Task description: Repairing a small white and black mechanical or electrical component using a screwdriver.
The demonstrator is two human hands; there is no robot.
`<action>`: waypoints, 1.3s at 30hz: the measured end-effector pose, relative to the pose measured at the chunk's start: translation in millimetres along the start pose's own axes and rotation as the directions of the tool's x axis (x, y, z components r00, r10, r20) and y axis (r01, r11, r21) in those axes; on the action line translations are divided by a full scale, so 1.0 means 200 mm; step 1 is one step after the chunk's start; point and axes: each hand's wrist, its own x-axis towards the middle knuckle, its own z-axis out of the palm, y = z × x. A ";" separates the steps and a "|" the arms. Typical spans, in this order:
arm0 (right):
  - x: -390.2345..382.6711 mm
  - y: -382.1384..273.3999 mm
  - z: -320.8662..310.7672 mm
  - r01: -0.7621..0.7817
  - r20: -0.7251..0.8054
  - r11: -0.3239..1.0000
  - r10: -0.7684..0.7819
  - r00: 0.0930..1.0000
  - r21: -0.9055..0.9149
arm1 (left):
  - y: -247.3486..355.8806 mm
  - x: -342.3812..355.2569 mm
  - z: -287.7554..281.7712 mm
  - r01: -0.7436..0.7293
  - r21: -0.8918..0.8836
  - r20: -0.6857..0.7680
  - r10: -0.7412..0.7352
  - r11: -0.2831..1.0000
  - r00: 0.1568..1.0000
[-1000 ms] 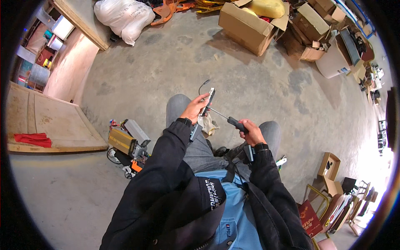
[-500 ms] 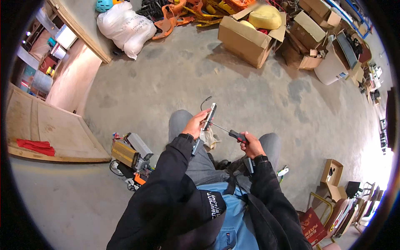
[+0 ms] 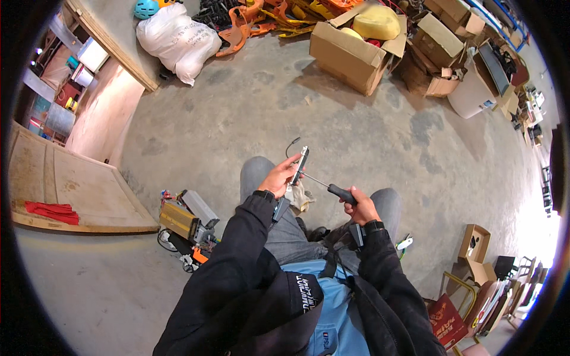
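Note:
Above my left knee, my left hand (image 3: 281, 179) is closed around a slim black and silver part (image 3: 302, 162), held on edge. A short dark cable with a plug end (image 3: 293, 142) sticks out beyond it. My right hand (image 3: 362, 206) grips the dark handle of a screwdriver (image 3: 341, 193). Its shaft runs up and left, and the tip meets the side of the slim part; the exact contact point is too small to make out. Below my left hand, a pale cloth or glove (image 3: 301, 197) shows between my knees.
By my left leg lies a heap of electronics with a gold metal box (image 3: 179, 221) and wires. A wooden panel (image 3: 83, 184) with a red cloth (image 3: 52, 212) is at the left. Cardboard boxes (image 3: 344, 56) and a white bag (image 3: 178, 44) line the far side. A small open carton (image 3: 474, 243) lies right.
The screwdriver's handle has turned in my right hand, its red marking now out of sight. The slim part stays in my left hand at nearly the same place.

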 end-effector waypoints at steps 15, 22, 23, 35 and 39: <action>0.00 -0.01 0.00 -0.002 -0.058 0.993 -0.005 0.998 -0.119 | -0.02 0.02 -0.04 -0.001 0.052 0.045 -0.002 0.999 0.999; 0.02 0.03 0.00 0.214 -0.147 0.970 -0.230 0.962 -0.112 | -0.02 0.01 -0.02 -0.003 0.066 0.021 0.002 0.998 1.000; 0.02 0.03 -0.01 0.231 -0.138 0.965 -0.247 0.959 -0.119 | -0.02 0.01 -0.02 0.000 0.070 0.028 -0.002 0.998 1.000; 0.00 0.02 0.00 0.120 -0.137 0.991 -0.129 0.982 -0.066 | -0.04 0.01 -0.03 -0.005 0.034 -0.025 0.005 0.999 1.000; 0.03 0.00 -0.01 0.155 -0.143 0.987 -0.159 0.977 -0.035 | -0.02 0.03 -0.01 -0.012 0.041 -0.020 0.013 0.999 1.000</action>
